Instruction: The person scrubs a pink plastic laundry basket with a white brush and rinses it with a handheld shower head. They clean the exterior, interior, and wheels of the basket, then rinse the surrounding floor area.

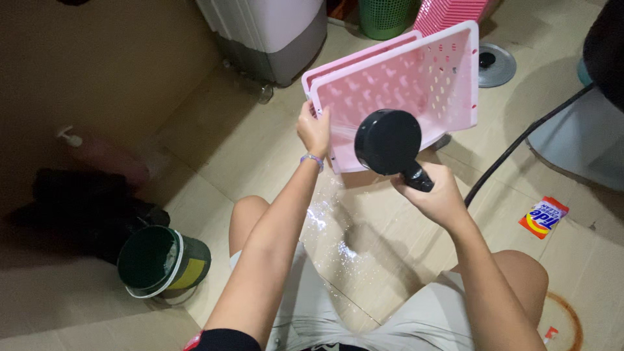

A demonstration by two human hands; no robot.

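The left hand (314, 130) grips the lower left edge of a pink perforated plastic panel (403, 84), its fingers (309, 112) curled around that edge and pinching it, so the panel stands tilted up and away from them, off the floor. A second pink panel (354, 60) sits just behind the first, touching it or nearly so; the view does not settle which. The right hand (437, 194) is wrapped shut around the handle of a black shower head (389, 141), whose round head rises just above those fingers and faces the lower part of the panel, with a thin spray of water (343, 133) passing between them. A black hose (520, 146) runs off to the right of that hand. Below both hands the tiled floor (260, 143) is wet with droplets. Well to the left of the left hand stands a dark green bucket (162, 261), and to the right of the right hand lies an orange detergent sachet (543, 217).
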